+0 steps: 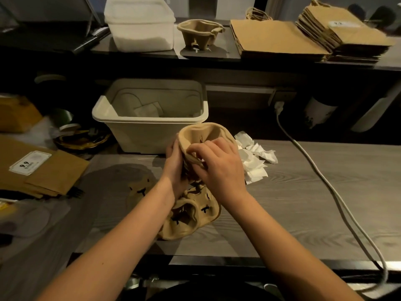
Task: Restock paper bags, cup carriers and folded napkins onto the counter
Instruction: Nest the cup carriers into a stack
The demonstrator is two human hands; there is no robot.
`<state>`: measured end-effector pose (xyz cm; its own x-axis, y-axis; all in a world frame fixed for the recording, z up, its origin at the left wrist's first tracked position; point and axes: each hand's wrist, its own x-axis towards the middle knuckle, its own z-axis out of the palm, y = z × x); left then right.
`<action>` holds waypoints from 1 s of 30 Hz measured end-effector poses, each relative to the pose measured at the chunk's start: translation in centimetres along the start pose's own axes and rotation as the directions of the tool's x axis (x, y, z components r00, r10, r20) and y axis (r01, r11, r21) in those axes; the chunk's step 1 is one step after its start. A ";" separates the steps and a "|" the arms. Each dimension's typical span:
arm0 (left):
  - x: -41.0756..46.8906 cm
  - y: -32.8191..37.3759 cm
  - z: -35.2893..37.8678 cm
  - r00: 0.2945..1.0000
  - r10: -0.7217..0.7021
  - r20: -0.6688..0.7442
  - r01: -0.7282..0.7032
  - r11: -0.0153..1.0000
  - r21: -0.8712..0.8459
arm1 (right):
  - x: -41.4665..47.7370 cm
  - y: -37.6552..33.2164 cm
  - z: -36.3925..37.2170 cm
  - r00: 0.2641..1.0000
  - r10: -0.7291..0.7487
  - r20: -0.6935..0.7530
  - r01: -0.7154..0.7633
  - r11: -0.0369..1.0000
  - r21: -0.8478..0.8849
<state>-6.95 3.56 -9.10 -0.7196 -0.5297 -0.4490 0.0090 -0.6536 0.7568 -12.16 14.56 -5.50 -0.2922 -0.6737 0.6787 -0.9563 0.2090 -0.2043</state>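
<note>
Cup carrier (201,133) (brown pulp): held just in front of bin (152,131), at its R corner, above carrier stack (191,213); L hand (173,164) grips its left side; R hand (219,168) fingers curled, pinching near rim; napkins (253,161) crumpled, right of bin; paper bags (275,38) on shelf (217,55) above & right of bin

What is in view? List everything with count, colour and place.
held carrier: one, tan, above the counter
counter carriers: count unclear, tan, under the held carrier
shelf carrier: one, tan, upper shelf
shelf bags: two stacks, brown, shelf right
left bags: few, brown, counter left
napkins: several, white, crumpled, right of held carrier
bin: one, cream, behind held carrier
tub: one, white, shelf left
cable: one, white, counter right
left hand: grips held carrier
right hand: grips held carrier
</note>
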 end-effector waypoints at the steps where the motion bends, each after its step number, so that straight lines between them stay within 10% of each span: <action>1: -0.3 0.2 0.2 0.999 -0.034 0.003 0.034 0.999 -0.005 | 0.1 0.3 0.1 1.000 -0.025 0.012 0.025 1.000 0.002; 7: -1.6 1.8 0.5 0.991 -0.092 0.098 0.102 0.989 -0.106 | 0.0 0.9 0.6 0.976 -0.095 0.195 0.061 0.983 0.172; 15: -2.2 3.0 0.1 0.999 -0.053 0.012 0.049 0.972 0.228 | 0.1 1.0 1.3 0.981 -0.039 0.191 -0.016 0.960 0.281; 20: -1.1 4.0 -0.7 0.994 0.051 -0.093 -0.041 0.993 0.111 | -1.5 0.6 1.9 0.992 -0.086 -0.097 0.108 0.961 0.255; 26: 0.3 5.1 -3.2 0.988 0.071 -0.140 -0.074 0.997 -0.016 | -6.5 1.5 5.7 0.860 -0.103 0.499 0.043 0.991 0.130; 30: 0.1 4.7 -3.4 0.988 0.057 -0.141 -0.060 0.998 -0.020 | -6.5 1.9 5.5 0.868 0.094 0.489 -0.241 0.938 0.249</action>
<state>-4.65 -1.40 -7.26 -0.6124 -0.6372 -0.4678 0.0662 -0.6311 0.7729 -12.13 15.43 -14.16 -0.3451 -0.9112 0.2251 -0.8274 0.1821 -0.5313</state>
